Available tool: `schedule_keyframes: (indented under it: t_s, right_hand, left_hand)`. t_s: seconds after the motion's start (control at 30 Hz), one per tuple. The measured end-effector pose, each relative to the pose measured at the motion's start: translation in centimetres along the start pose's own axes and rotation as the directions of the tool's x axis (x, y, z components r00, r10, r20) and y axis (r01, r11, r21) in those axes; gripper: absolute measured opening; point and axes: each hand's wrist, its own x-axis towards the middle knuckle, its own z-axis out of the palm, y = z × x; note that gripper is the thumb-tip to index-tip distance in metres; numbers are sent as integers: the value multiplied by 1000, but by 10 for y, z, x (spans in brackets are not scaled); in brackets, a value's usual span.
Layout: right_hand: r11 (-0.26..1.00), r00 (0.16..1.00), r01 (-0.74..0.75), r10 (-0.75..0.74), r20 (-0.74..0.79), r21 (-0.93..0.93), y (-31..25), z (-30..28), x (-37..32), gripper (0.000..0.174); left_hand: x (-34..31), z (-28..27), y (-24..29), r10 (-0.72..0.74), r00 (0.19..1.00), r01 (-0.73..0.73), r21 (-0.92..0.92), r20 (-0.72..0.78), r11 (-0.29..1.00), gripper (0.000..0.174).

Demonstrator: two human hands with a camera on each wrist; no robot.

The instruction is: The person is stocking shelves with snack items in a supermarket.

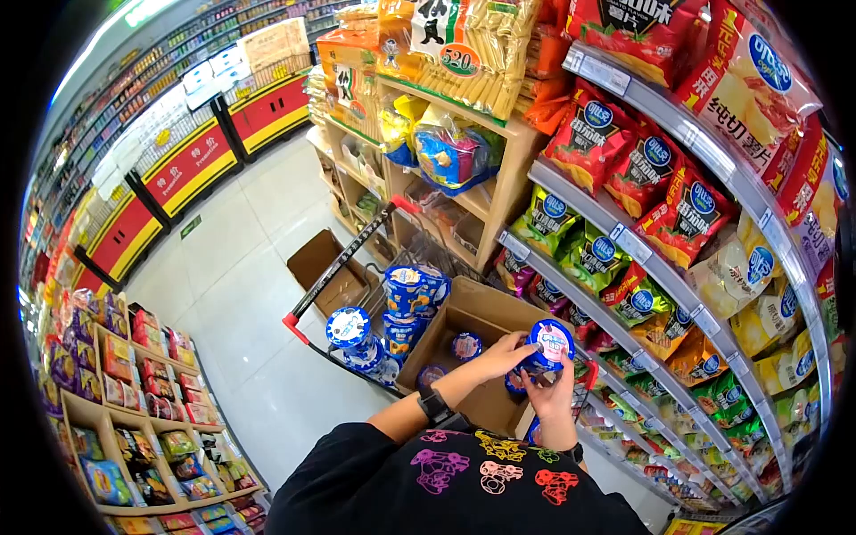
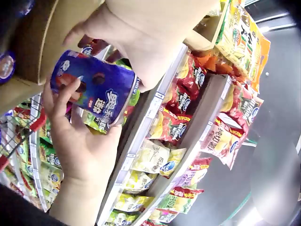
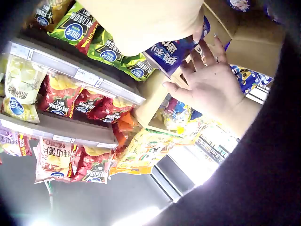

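Over a cardboard box, both hands hold a blue cookie cup with a pale printed lid. My left hand grips it from the left, its thumb by the lid's edge. From below and to the right, my right hand grips the side of the cup. In the left wrist view the right fingers lie across its printed wall, and the left hand covers its upper end. Similar cups, among them one cup, sit inside the box.
The box stands in a shopping cart, beside several stacked blue cups. Shelves of chip bags rise on the right. A wooden rack stands ahead, a second snack rack at left, and tiled floor between.
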Motion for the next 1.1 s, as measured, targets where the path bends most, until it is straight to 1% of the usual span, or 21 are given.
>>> schedule_keyframes:
  t_s: [0.03, 0.1, 0.23, 0.27, 0.3, 0.37, 0.4, 0.43, 0.47, 0.5, 0.53, 0.57, 0.63, 0.7, 0.77, 0.8, 0.83, 0.9, 0.97, 1.0, 1.1]
  right_hand:
    - [1000, 1000, -12, 12, -12, -1, 0, -1, -2, 51]
    - [1000, 999, -4, 4, 46, -6, 0, -4, -3, 51]
    - [996, 989, 72, -65, 132, -46, -3, 0, -9, 47]
    - [994, 984, 97, -88, 157, -54, -4, -2, -6, 47]
    - [991, 978, 121, -109, 180, -60, -4, -4, -5, 46]
    - [986, 959, 164, -149, 241, -42, -4, -5, -4, 42]
    - [985, 949, 167, -149, 280, -43, -4, -8, -1, 41]
    - [984, 936, 173, -152, 316, -41, -6, -10, 0, 40]
    - [981, 930, 188, -165, 329, -41, -8, -8, -3, 39]
    - [973, 930, 223, -192, 313, -63, -10, -5, -8, 41]
    - [959, 905, 268, -220, 363, -87, -14, -5, -6, 42]
    - [943, 878, 317, -251, 407, -102, -18, -5, -4, 43]
    - [917, 870, 371, -289, 399, -146, -22, -5, -2, 45]
    - [940, 886, 337, -295, 358, -60, -28, 6, -6, 46]
    - [921, 806, 384, -298, 512, -70, -32, 5, -2, 49]
    - [903, 818, 416, -321, 478, -107, -36, 16, -16, 52]
    - [881, 782, 459, -339, 523, -115, -34, 12, -12, 52]
    - [877, 813, 448, -318, 487, -176, -31, 6, -7, 53]
    - [900, 836, 408, -302, 458, -151, -30, 10, -16, 53]
    - [912, 848, 385, -290, 444, -140, -30, 10, -18, 53]
    - [942, 915, 271, -187, 358, -198, -24, -4, 5, 44]
  left_hand:
    - [4, -1, -7, 61, 998, -60, 46, -29, 997, 50]
    - [7, -1, -11, 95, 995, -94, 18, -43, 995, 49]
    - [-2, 8, 3, 165, 983, -176, -161, -80, 971, 49]
    - [-3, 6, 9, 110, 994, -112, -257, -21, 960, 48]
    - [-5, 4, 14, 207, 977, -210, -61, -49, 976, 50]
    - [-13, 2, 25, 395, 918, -361, 328, -40, 873, 53]
    - [-18, 2, 39, 386, 922, -363, 315, -12, 877, 57]
    - [-18, 1, 45, 443, 896, -413, 400, 19, 819, 57]
    - [-19, -1, 50, 471, 881, -442, 421, 40, 792, 57]
    - [-19, -1, 56, 499, 864, -475, 438, 68, 763, 57]
    - [-19, -1, 64, 559, 827, -536, 374, 54, 757, 57]
    - [-18, -3, 66, 579, 812, -554, 409, 73, 725, 58]
    - [-22, -5, 79, 570, 817, -552, 398, 84, 732, 59]
    - [-24, -3, 87, 530, 847, -517, 306, 46, 800, 58]
    - [-18, -3, 74, 508, 861, -507, 113, 21, 854, 60]
    - [-18, -3, 75, 498, 867, -499, 84, 32, 863, 59]
    - [-20, -3, 77, 487, 872, -489, 60, 37, 870, 59]
    - [-16, -3, 67, 475, 880, -475, 10, 32, 880, 57]
    - [-15, -2, 60, 427, 904, -426, -25, 21, 904, 56]
    - [-13, -5, 53, 395, 919, -395, 33, 14, 918, 56]
    - [-5, -7, 39, 256, 967, -256, -25, -23, 966, 49]
